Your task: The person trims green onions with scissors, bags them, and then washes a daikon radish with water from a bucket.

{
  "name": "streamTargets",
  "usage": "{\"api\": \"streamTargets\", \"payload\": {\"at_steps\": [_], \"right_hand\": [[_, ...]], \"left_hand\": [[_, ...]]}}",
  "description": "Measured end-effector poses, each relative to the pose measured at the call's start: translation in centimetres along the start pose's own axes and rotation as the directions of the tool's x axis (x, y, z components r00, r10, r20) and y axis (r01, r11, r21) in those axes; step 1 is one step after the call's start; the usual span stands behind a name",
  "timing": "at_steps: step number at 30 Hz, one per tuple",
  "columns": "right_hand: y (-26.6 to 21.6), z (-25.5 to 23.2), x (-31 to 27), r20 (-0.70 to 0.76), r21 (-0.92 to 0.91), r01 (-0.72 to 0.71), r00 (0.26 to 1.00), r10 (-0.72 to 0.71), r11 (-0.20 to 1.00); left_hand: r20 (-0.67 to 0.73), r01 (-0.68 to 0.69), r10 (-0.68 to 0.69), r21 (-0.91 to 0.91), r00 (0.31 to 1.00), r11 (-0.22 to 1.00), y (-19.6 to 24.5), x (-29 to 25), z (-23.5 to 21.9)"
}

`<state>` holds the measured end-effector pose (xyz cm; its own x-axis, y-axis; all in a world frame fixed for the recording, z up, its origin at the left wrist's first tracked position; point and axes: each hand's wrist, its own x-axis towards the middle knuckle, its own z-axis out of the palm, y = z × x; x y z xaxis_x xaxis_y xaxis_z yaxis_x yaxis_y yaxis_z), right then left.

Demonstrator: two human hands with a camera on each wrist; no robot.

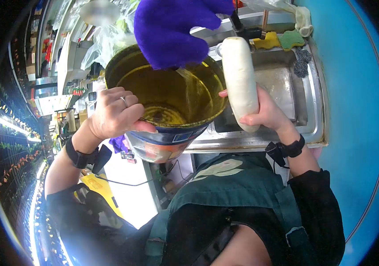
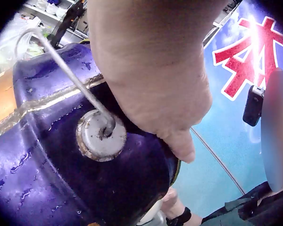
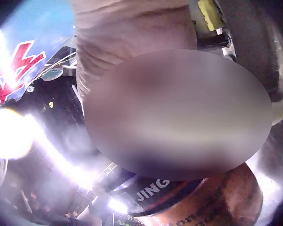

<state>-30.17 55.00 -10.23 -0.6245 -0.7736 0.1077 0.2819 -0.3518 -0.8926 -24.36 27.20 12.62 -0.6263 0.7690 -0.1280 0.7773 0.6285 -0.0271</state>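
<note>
A: Head view first. The left hand (image 1: 112,113) curls over the near rim of one bucket (image 1: 167,128), tipped over the sink (image 1: 287,84), with yellowish water inside. A thin stream falls into it from under a purple cloth (image 1: 171,31).

B: And the right hand (image 1: 264,111)?

A: Its grip wraps the lower end of one white radish (image 1: 240,80), held upright just beside the bucket's right rim, above the sink.

B: Risks?

A: My guess: the bucket is held on one side only, so as water gathers it could twist off the fingers and spill over the apron (image 1: 242,186). The radish looks wet, too; it could slide down through the grip into the sink.

B: Other counts there?

A: Two wrist straps, one ring, two scrub pads at the back of the sink, yellow and green.

B: Left wrist view?

A: The left hand (image 2: 151,80) sits on the rim; the bucket's (image 2: 61,155) wall shows purple and wet. One wire handle (image 2: 61,66) runs into one round rivet plate (image 2: 100,135). If the thumb slips on that wet wall, the bucket drops.

B: Right wrist view?

A: Mostly blurred. The wrist (image 3: 127,42) fills the top and a printed bucket wall (image 3: 198,197) shows below. I cannot tell the grip from here.
</note>
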Motion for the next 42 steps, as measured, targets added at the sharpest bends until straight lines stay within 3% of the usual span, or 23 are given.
{"api": "streamTargets", "payload": {"at_steps": [11,16,19,24,30,32,33,36,42], "right_hand": [[-3.8,0.7,2.4,-0.068,-0.126,0.041,0.996,-0.049,0.991],[-5.8,1.7,2.3,-0.050,-0.142,-0.076,0.996,0.070,0.987],[-5.9,2.4,2.4,-0.054,-0.227,0.021,0.998,-0.034,0.974],[-6.3,3.7,3.2,-0.026,-0.305,-0.141,0.990,0.140,0.942],[-6.2,5.2,5.1,-0.020,-0.295,-0.060,0.998,0.057,0.954],[-6.4,4.2,5.8,0.133,-0.354,0.075,0.991,-0.029,0.932],[-5.9,4.1,6.3,0.138,-0.356,0.072,0.990,-0.024,0.932],[-5.7,4.0,6.9,0.069,-0.379,0.089,0.995,-0.067,0.921],[-5.9,4.3,6.6,0.076,-0.426,0.145,0.989,-0.124,0.893]], "left_hand": [[-0.276,0.045,-0.009,0.123,0.961,0.991,-0.2,-3.0,1.4],[-0.356,0.094,-0.033,0.155,0.934,0.983,0.9,-5.0,2.6],[-0.399,0.140,-0.070,0.149,0.914,0.979,2.4,-6.9,3.5],[-0.448,0.203,-0.145,0.084,0.882,0.976,4.5,-9.6,5.2],[-0.467,0.283,-0.238,0.026,0.852,0.959,5.6,-11.3,6.4],[-0.543,0.270,-0.204,0.043,0.815,0.962,5.4,-10.9,6.8],[-0.482,0.254,-0.198,0.052,0.853,0.966,5.1,-11.4,7.0],[-0.418,0.250,-0.219,0.019,0.882,0.968,4.7,-11.0,6.2],[-0.466,0.277,-0.239,0.013,0.852,0.961,4.8,-11.0,6.3]]}}
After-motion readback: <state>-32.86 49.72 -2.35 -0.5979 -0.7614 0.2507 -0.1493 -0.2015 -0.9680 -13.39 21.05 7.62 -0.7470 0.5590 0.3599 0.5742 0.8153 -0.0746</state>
